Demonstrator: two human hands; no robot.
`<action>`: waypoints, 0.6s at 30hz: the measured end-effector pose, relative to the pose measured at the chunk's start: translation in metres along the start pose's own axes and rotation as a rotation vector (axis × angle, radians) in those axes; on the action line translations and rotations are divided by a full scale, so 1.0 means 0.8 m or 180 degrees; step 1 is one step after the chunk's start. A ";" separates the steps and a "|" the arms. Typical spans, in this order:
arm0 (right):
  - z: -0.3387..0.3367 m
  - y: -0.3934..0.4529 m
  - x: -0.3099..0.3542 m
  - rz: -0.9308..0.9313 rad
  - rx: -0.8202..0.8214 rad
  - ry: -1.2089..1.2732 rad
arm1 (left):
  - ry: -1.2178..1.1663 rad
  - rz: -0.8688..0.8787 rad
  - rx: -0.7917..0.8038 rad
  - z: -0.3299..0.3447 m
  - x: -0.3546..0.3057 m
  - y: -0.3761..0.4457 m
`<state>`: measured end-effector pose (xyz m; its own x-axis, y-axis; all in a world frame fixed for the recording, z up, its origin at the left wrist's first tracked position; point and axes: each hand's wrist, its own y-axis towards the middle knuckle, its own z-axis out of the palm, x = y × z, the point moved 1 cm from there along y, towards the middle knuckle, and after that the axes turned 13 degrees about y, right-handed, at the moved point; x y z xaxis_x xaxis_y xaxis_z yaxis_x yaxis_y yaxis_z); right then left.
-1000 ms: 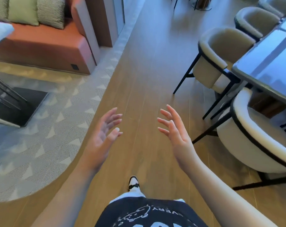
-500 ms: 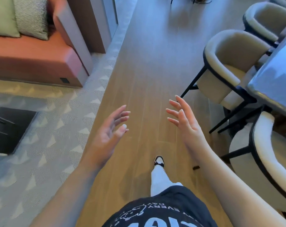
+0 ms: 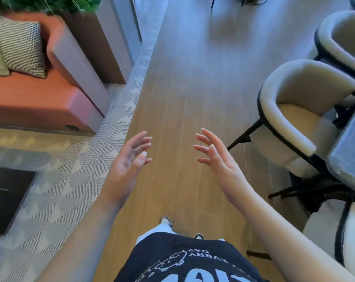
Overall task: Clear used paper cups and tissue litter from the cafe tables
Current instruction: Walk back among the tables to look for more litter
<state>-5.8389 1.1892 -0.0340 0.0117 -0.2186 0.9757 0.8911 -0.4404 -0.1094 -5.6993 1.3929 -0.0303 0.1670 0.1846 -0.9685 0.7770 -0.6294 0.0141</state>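
Running up the middle of the frame, a wood-plank floor (image 3: 193, 88) separates a patterned grey carpet (image 3: 56, 192) and orange sofa (image 3: 36, 98) at left from cream chairs (image 3: 290, 110) and a glossy table (image 3: 349, 151) at right. Both the left hand (image 3: 127, 167) and right hand (image 3: 217, 157) hover mid-frame, fingers spread, holding nothing. No cups or tissue show on the table's visible corner; the dark shirt (image 3: 184, 259) at bottom reads "EVERY DAY".

We see a bare strip of wood floor (image 3: 193, 82) running toward twelve o'clock, wide enough to pass. At two to four o'clock cream chairs (image 3: 290, 110) and a table edge (image 3: 349, 151) crowd it; an orange sofa (image 3: 36, 98) blocks ten o'clock.
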 end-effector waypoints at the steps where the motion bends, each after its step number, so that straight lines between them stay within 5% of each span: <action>1: 0.001 0.023 -0.001 0.0055 0.0015 0.0061 | 0.0000 -0.0023 -0.0013 -0.004 0.007 0.023; 18: 0.023 0.463 0.053 0.0151 -0.0641 0.0741 | -0.0070 -0.0048 0.0440 -0.118 0.052 0.484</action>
<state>-5.4997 1.0328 -0.0300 -0.0739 -0.4264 0.9015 0.7840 -0.5835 -0.2117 -5.3342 1.2284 -0.0417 0.1415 0.1792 -0.9736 0.6880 -0.7249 -0.0335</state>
